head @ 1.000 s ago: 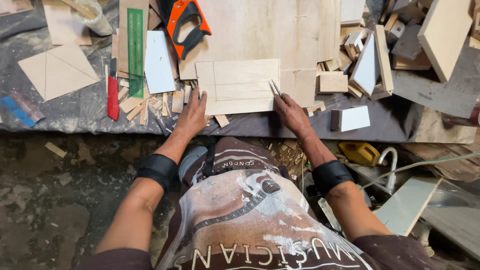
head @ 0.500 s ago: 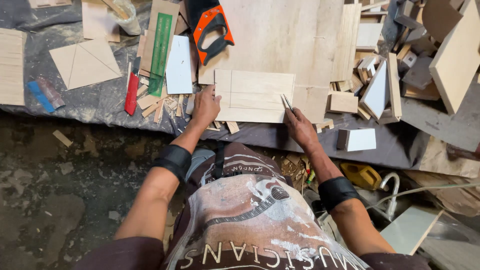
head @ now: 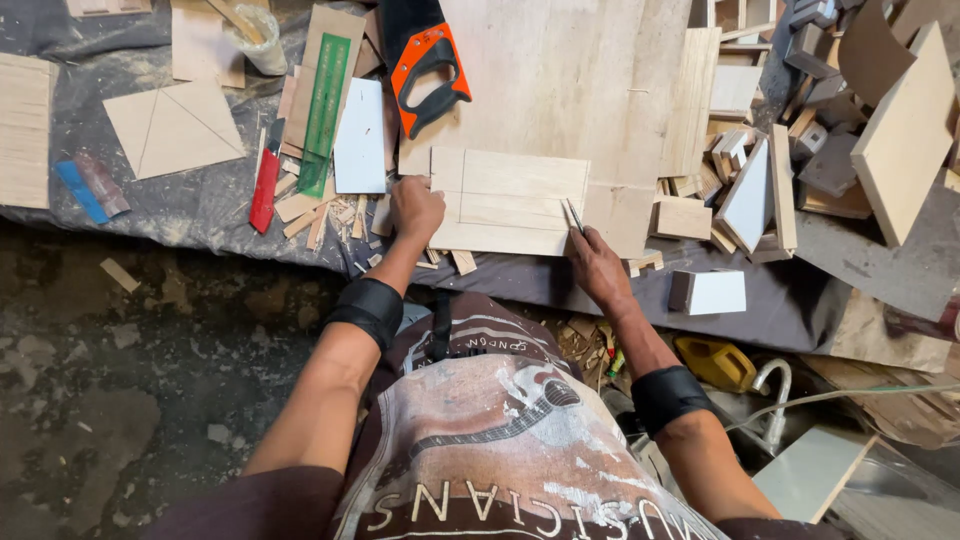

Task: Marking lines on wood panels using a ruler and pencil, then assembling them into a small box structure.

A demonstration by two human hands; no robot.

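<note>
A pale rectangular plywood panel (head: pixel 515 200) with pencil lines lies near the bench's front edge. My left hand (head: pixel 415 208) presses on its left end, fingers curled down on the wood. At the panel's right edge my right hand (head: pixel 597 265) holds a thin pencil (head: pixel 572 215), tip against the wood. Both wrists wear black bands. A larger plywood sheet (head: pixel 570 80) lies under and behind the panel.
A handsaw with an orange and black handle (head: pixel 425 60) lies behind the panel. A green ruler (head: pixel 322 110), a red tool (head: pixel 265 190), a white block (head: pixel 360 135) and wood scraps lie left. Offcuts and blocks (head: pixel 760 180) pile right. A dirt floor (head: pixel 130 380) is below.
The view has shifted, so the bench sits lower and further right in frame. Both hands stay on the panel, the right one still at its right edge with the pencil.
</note>
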